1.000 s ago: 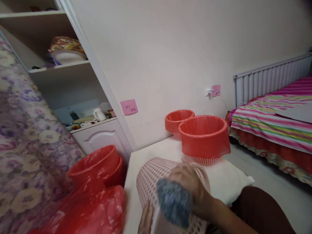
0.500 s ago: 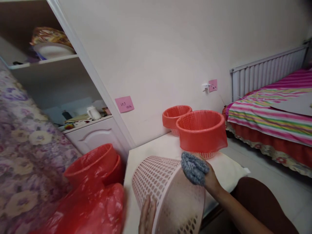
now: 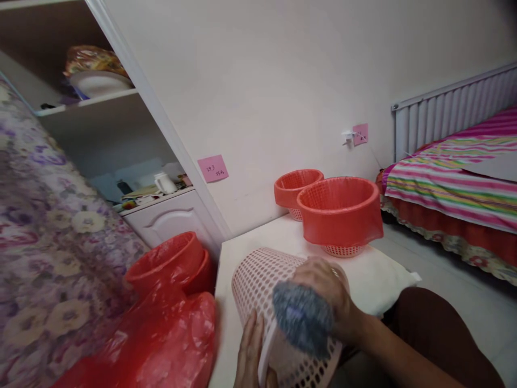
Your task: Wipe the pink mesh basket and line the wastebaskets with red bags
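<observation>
A pale pink perforated basket (image 3: 258, 280) lies on its side on the white table (image 3: 250, 245) in front of me. My right hand (image 3: 329, 288) is closed on a grey-blue fuzzy cloth (image 3: 302, 318) and presses it against the basket's side. My left hand (image 3: 251, 353) rests at the basket's rim at the bottom of the view, fingers laid against the rim, steadying the basket.
Two baskets lined with red bags (image 3: 341, 213) (image 3: 297, 188) stand at the table's far end. Red bags and lined baskets (image 3: 165, 302) are piled at the left beside a floral cover (image 3: 48, 226). A striped bed (image 3: 452, 183) is at the right, shelves (image 3: 100, 99) at the upper left.
My right hand with the cloth has moved from the basket's upper right edge back down across its side towards me. The left hand stays at the rim.
</observation>
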`<state>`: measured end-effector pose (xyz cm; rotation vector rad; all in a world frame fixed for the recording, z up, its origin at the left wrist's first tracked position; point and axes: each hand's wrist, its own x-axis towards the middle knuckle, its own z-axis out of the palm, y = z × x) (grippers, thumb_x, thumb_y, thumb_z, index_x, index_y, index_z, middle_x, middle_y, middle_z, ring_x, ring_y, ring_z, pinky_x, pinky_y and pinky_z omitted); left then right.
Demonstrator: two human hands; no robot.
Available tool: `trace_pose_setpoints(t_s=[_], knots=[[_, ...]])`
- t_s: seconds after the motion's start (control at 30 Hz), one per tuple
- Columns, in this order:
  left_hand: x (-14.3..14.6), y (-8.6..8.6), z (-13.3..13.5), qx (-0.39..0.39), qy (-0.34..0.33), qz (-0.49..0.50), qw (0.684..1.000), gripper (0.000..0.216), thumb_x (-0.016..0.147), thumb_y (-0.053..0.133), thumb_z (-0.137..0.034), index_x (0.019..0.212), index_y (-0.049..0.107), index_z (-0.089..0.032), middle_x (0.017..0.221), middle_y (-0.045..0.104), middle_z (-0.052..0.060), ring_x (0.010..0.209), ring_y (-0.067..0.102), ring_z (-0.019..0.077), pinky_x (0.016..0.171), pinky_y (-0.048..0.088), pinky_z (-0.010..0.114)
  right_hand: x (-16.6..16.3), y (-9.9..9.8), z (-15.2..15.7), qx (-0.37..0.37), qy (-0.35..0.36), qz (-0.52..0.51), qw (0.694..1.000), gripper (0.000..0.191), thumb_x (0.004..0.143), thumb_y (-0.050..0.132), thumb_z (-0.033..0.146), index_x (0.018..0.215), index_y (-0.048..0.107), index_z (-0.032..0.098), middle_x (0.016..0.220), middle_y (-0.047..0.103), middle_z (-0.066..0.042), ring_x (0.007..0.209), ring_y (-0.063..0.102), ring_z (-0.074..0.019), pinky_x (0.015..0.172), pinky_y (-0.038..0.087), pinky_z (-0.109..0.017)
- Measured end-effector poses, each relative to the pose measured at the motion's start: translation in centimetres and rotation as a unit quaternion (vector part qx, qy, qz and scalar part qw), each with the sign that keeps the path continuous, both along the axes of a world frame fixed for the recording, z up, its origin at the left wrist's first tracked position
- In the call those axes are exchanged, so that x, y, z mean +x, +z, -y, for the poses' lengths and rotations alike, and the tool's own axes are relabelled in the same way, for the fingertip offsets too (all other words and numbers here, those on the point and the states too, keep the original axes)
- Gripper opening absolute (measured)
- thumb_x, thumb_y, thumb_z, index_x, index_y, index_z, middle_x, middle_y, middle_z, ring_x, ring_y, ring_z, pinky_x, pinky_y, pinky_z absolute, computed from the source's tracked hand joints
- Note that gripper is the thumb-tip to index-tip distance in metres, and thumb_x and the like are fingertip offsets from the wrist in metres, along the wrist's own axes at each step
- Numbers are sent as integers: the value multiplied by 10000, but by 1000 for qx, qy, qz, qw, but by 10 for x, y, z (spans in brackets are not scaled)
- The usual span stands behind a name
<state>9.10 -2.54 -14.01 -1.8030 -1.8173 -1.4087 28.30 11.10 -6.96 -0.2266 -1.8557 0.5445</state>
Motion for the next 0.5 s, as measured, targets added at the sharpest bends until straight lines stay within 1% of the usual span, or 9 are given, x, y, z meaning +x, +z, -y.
trace_pose_setpoints(t_s=[0.03,0.1,0.2,0.23,0.3,0.33,0.37,0.43,0.5], knots=[[0,1,0,2,-6,-4,1000,486,929,451,-237,1407,484,-317,1429,553,64,1350,484,273,1104,447,465,-1,8,7,37,20,36,998,334,870,531,297,1184,629,238,1046,666,-84,970,576,-257,890,432,-447],[2,5,0,2,-20,-15,1000,514,925,426,-170,1415,469,-321,1468,518,51,1360,475,251,1119,431,446,-3,14,13,60,34,60,996,379,852,537,293,1222,600,235,1072,660,-82,980,573,-252,893,420,-445],[8,13,2,-13,-25,-30,999,537,929,400,-121,1437,439,-293,1520,455,58,1381,449,226,1123,423,413,3,-1,-1,16,-1,26,1000,336,870,534,284,1191,623,239,1075,667,-78,995,579,-254,909,414,-451],[10,14,3,-17,-24,-30,999,539,932,394,-116,1444,429,-282,1525,446,62,1389,438,219,1126,418,403,7,-12,-10,-20,-17,4,1000,313,874,543,279,1169,641,244,1074,670,-76,1000,583,-257,913,420,-450],[13,14,3,-20,-21,-24,999,544,937,384,-103,1453,414,-275,1531,436,64,1402,418,206,1137,401,391,16,-40,-29,-145,-44,-56,987,279,834,625,283,1104,683,241,1104,670,-85,1042,584,-276,940,447,-451],[15,13,3,-20,-23,-19,999,547,938,380,-94,1453,413,-274,1536,427,65,1408,409,203,1143,392,392,21,-57,-37,-234,-39,-108,966,271,805,659,309,1064,699,239,1096,680,-84,1044,595,-285,940,472,-447],[16,11,3,-22,-24,-13,999,550,937,377,-89,1454,412,-274,1541,419,66,1413,400,202,1148,386,395,25,-73,-43,-323,-56,-181,927,256,759,705,338,999,717,249,1033,704,-73,995,622,-286,900,510,-436],[17,9,4,-22,-24,-1,999,544,935,380,-89,1446,426,-271,1544,413,70,1414,399,204,1149,385,404,31,-105,-48,-374,-87,-216,898,305,686,767,361,965,719,249,930,726,-67,888,657,-286,810,555,-434],[17,8,5,-16,-20,0,1000,530,932,392,-106,1436,443,-264,1529,437,75,1404,415,210,1141,397,415,32,-127,-46,-402,-104,-237,878,365,630,802,374,950,715,221,819,726,-52,754,675,-272,703,579,-430]])
